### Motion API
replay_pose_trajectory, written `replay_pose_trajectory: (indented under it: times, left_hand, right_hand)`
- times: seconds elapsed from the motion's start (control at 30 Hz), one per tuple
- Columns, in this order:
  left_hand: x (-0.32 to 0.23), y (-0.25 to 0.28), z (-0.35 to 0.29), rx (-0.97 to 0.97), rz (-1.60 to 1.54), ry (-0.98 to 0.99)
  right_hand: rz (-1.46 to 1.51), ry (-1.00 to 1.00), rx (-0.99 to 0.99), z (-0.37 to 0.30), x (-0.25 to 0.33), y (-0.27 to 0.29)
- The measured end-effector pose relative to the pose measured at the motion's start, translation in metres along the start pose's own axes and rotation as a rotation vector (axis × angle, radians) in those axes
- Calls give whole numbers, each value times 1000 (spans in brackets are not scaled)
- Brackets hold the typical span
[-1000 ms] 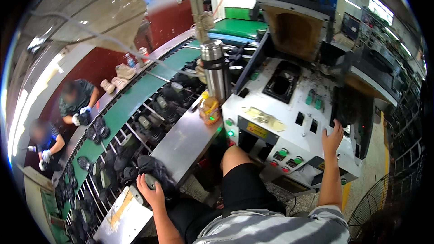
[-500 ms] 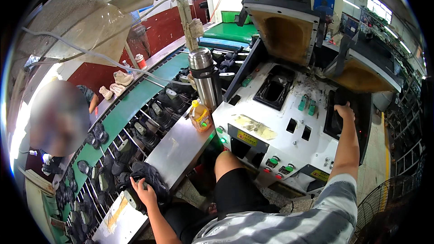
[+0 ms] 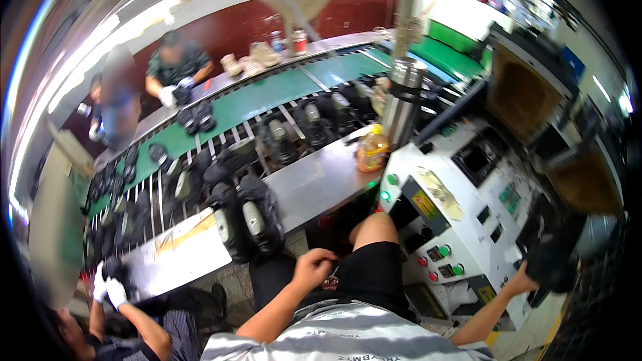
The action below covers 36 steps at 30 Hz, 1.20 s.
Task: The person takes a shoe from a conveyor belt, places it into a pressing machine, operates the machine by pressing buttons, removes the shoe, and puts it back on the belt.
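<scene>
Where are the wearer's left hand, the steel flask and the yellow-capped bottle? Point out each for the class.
Left hand [image 3: 312, 270]: head view, on the back of the hand.
Steel flask [image 3: 401, 113]: head view, on its body below the dark band.
Yellow-capped bottle [image 3: 372, 152]: head view, mid-body.

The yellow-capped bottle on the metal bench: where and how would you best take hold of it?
I'd probably wrap fingers around the body of the bottle, below its yellow cap, coming from the wearer's side, where the left hand is. It stands upright near the metal bench's end, with its near side unobstructed; the steel flask stands close behind it.
</scene>
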<state>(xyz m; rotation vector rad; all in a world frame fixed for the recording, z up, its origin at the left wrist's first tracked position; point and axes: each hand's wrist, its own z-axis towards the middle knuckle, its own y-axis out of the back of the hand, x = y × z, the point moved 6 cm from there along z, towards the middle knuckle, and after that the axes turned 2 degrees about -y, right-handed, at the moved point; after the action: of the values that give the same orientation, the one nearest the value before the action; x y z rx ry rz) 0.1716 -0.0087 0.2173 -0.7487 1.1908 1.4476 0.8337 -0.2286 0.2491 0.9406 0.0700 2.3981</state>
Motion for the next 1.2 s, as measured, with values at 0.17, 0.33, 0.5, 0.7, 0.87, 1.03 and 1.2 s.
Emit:
replay_pose_trajectory:
  times: [0.17, 0.33, 0.5, 0.7, 0.87, 1.03, 1.2]
  left_hand:
    - [-37, -50, -12, 470, -289, -15]
    - [-79, -37, 9, 319, -648, -71]
    - [-30, 69, -13, 79, -931, -212]
    - [-11, 264, -131, -620, -879, -49]
    - [40, 343, -195, -1213, -290, 115]
    - [112, 352, -211, -1001, 568, 265]
    - [126, 337, -172, -1006, 377, 407]
  right_hand:
    - [415, -133, 368, -70, 60, -9]
    - [1693, -480, 1228, -218, 158, -113]
    - [1538, 15, 2144, -306, 514, 82]
    - [1626, 906, 2065, -322, 628, 147]
    - [1375, 796, 1981, -338, 574, 74]
    - [1046, 306, 1704, -287, 479, -28]
    - [855, 33, 1323, -217, 385, -93]
